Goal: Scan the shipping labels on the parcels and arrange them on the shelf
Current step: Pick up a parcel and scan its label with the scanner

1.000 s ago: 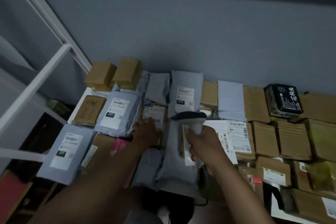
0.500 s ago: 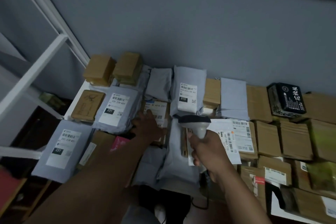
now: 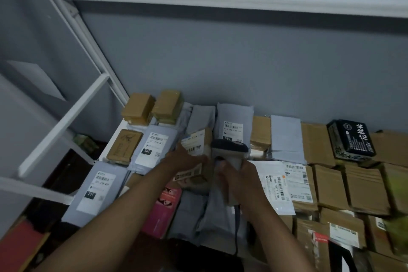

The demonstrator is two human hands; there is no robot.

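At the far left a white shelf frame rose along the grey wall. Below it a grey mailer with a "231" label lay at the shelf's left edge. Behind it sat a flat brown box, and further back two small cartons stood side by side against the wall. A second grey mailer, also marked "231", lay just right of the flat box.

The left hand reached in over the pile and gripped a small labelled box, its fingers lying along the box's left side with the thumb on the near face. The box was tilted, its barcode label facing up, just left of the scanner and among the parcels at the middle of the shelf. A pink package showed beneath the left forearm.

The right hand was wrapped around the handle of the scanner, whose dark head sat close beside the box's label. Behind the scanner a grey mailer marked "010" leaned against the wall.

Right of the hand lay a white mailer with barcode labels, then rows of brown cartons packed closely together. A black box with white characters rested on the cartons near the wall.
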